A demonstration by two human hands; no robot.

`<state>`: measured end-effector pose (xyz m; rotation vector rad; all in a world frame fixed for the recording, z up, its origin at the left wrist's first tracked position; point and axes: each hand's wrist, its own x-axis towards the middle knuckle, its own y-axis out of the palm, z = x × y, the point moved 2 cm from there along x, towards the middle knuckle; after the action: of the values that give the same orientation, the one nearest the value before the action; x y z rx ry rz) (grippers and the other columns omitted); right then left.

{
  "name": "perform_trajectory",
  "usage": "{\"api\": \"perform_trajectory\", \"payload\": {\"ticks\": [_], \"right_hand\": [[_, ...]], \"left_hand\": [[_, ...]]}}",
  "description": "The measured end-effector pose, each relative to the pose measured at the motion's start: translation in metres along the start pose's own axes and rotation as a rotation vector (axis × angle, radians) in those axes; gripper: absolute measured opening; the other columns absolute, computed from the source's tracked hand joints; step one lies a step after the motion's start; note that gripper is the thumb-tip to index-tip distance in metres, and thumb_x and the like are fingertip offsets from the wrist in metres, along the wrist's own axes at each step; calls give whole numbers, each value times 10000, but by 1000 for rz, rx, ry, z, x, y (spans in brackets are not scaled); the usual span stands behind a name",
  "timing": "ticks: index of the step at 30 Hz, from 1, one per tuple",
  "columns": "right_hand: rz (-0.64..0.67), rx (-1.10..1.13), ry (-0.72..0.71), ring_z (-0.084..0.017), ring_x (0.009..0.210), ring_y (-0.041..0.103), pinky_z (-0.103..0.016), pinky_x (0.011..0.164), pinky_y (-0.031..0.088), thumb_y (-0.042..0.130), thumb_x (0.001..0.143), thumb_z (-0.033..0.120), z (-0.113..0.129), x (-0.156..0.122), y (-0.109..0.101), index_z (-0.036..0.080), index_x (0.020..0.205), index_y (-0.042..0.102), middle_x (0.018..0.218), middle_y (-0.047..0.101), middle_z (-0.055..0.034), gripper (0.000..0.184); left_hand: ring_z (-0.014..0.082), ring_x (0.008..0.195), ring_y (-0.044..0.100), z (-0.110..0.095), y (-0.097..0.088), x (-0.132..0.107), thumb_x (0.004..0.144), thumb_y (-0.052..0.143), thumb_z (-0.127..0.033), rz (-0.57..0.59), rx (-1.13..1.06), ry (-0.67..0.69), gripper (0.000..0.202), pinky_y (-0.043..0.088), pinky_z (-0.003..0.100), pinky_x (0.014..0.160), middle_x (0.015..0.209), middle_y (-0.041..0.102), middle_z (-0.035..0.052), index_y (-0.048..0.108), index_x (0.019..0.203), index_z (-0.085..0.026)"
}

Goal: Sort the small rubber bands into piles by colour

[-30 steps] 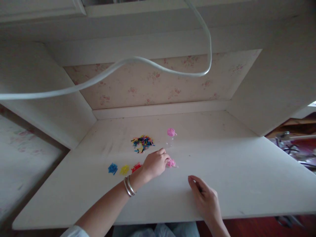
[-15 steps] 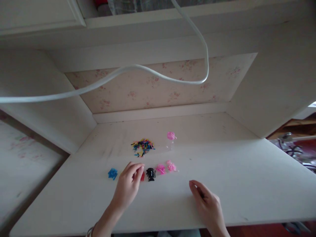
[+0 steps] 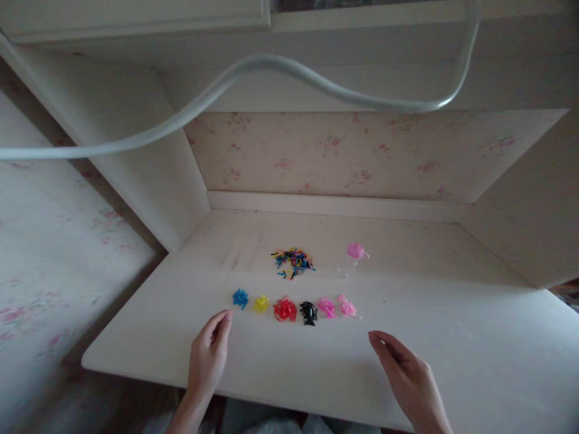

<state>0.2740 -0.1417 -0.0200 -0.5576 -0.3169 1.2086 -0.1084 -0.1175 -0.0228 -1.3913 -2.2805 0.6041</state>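
Note:
Small piles of thin pieces that look like little rubber bands lie in a row: blue [image 3: 240, 298], yellow [image 3: 261, 304], red [image 3: 285, 310], black [image 3: 309, 313], bright pink [image 3: 326, 307] and pale pink [image 3: 347, 305]. Just below the blue pile is my left hand [image 3: 210, 349], thumb and fingertips pinched together. My right hand [image 3: 406, 371] hovers right of the pale pink pile, also in a pinch. Anything between either hand's fingertips is too small to see. Behind the row lies a mixed multicoloured heap [image 3: 294, 260].
A pink-topped clear object [image 3: 356, 251] is at the back right of the white desk [image 3: 271, 361]. A white cable [image 3: 325, 90] hangs across the upper view. White side panels and a flowered back wall [image 3: 335, 157] enclose the desk.
My left hand has moved left from over the red pile to below the blue one, uncovering the yellow and red piles. My right hand keeps its pinch. The view has turned left.

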Motion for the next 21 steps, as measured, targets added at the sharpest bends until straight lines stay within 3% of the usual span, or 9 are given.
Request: {"api": "perform_trajectory", "payload": {"ticks": [4,7,10,13,16,21], "right_hand": [[119,-124,-164,-88,452,453,-175,427,330,481,819,561,50,11,20,201,888,709,565,583,27,431],[175,-261,-343,-106,523,524,-179,507,369,435,864,491,95,23,41,229,839,719,584,615,18,387],[264,-507,-401,-135,624,604,-206,580,394,392,886,413,125,43,66,280,893,720,722,691,-3,354],[315,-689,-383,-180,732,645,-241,610,404,409,866,385,136,66,90,308,956,714,863,712,-31,326],[324,-734,-372,-215,804,651,-271,643,419,430,849,357,137,84,110,304,994,709,937,708,-62,319],[359,-770,-381,-229,857,647,-291,673,429,405,874,371,134,94,127,332,1038,687,982,703,-55,329]], "left_hand": [[193,922,655,-3,3,-5,842,483,-485,44,-40,44,368,529,264,773,1026,700,64,666,983,-198],[184,886,663,0,2,-6,852,480,-466,51,-52,67,356,534,264,759,1028,698,70,662,986,-191],[178,857,668,2,2,-7,861,478,-445,66,-41,107,335,538,264,742,990,707,63,662,981,-192],[183,846,673,1,3,-6,869,471,-426,76,-22,150,324,544,267,716,975,710,65,666,976,-191],[186,829,678,-1,2,-7,872,468,-411,83,-14,194,312,549,270,700,970,712,68,671,966,-194],[180,852,674,-2,1,-7,884,461,-383,104,7,255,285,547,271,732,955,710,61,663,965,-199]]}}
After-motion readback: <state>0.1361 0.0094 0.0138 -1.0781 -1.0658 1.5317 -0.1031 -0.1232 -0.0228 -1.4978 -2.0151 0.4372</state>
